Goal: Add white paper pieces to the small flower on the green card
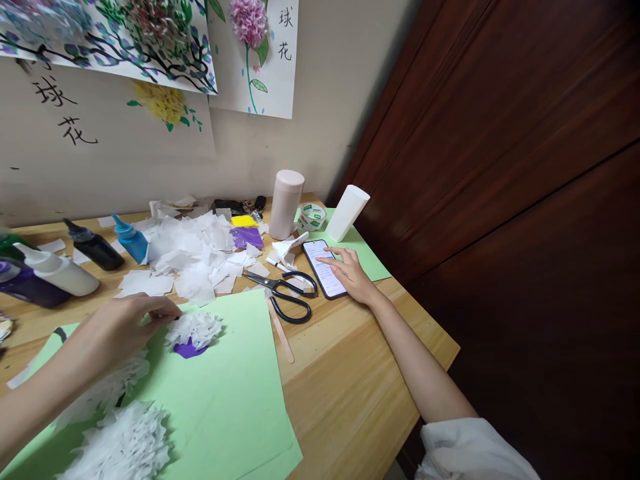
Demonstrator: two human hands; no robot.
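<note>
Left hand (129,321) is resting, curled, beside a white ruffled-paper cluster (194,329), grip unclear. Right hand (353,277) is lying spread over a black-edged smartphone (316,251).

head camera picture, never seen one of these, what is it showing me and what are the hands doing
There is no machine here: one person works bare-handed, and a camera on their head looks forward and down. The left hand has its fingertips by a white paper tuft on a green sheet; whether it grips anything is hard to tell. The right hand holds nothing, its fingers over the phone. Also on the table are scissors, a stick, white scraps and bottles.
</note>
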